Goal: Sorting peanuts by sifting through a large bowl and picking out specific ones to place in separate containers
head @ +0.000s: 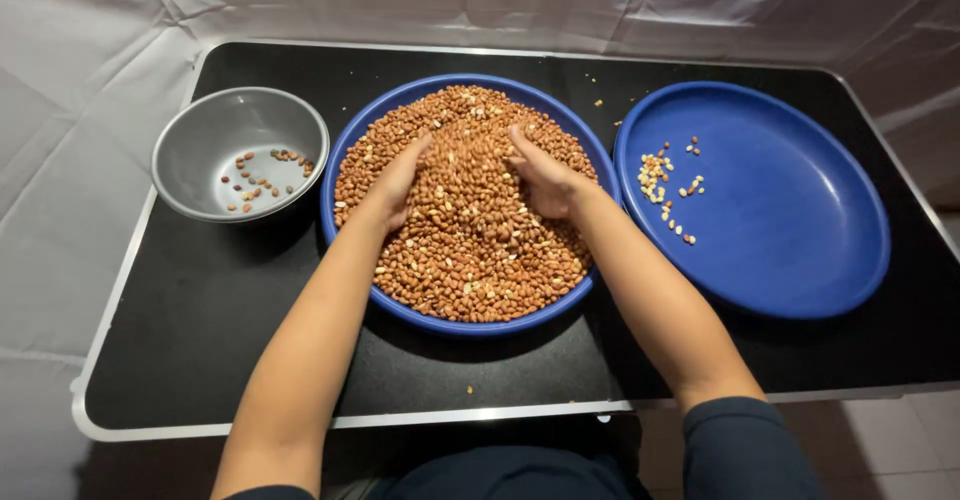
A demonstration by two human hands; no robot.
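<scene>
The left hand rests palm-down on the heap of brown peanuts, fingers loosely spread and partly sunk into the pile; no single nut is seen pinched. The right hand lies on the same heap, just across from the left, fingers curved and pressed into the nuts; whether it encloses any cannot be told. Both forearms reach in from the near edge of the table, and dark sleeves show at the bottom of the view. The peanuts fill the middle blue plate, which stands at the centre of the black table. To the left, just beside this plate, stands a grey metal bowl holding a few scattered dark nuts. To the right, touching or nearly touching the middle plate, lies a second blue plate with a small cluster of pale kernels near its left side. A few stray kernels lie on the table surface. White cloth surrounds the table.
</scene>
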